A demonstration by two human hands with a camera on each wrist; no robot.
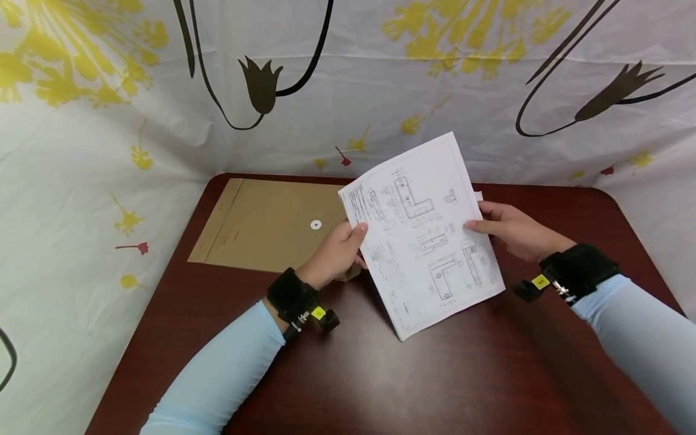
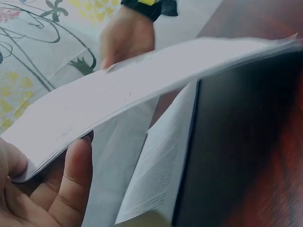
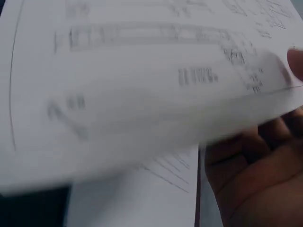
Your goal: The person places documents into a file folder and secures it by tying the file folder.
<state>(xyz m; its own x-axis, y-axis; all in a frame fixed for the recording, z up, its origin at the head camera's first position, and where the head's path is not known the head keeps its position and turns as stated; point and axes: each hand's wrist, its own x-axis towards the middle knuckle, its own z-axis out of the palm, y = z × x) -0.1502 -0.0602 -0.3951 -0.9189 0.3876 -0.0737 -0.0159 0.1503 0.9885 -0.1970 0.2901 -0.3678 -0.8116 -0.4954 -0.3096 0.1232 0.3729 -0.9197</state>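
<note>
Both hands hold up a thin stack of paper sheets (image 1: 424, 260), tilted above the table, its top page printed with technical drawings of L-shaped parts. My left hand (image 1: 338, 251) pinches the left edge, thumb on top and fingers beneath. Along the right edge, my right hand (image 1: 513, 229) grips with its thumb on the front and fingers behind. In the left wrist view, another printed page (image 2: 156, 175) shows below the raised sheets, beside a dark flat surface (image 2: 232, 137). The right wrist view also has a lined page (image 3: 137, 203) under the blurred top sheet.
A brown paper envelope (image 1: 266, 223) with a white round button (image 1: 316, 225) lies at the back left of the dark red table (image 1: 337, 386), partly behind my left hand. White cloth (image 1: 163, 139) with flower prints hangs around the back and sides.
</note>
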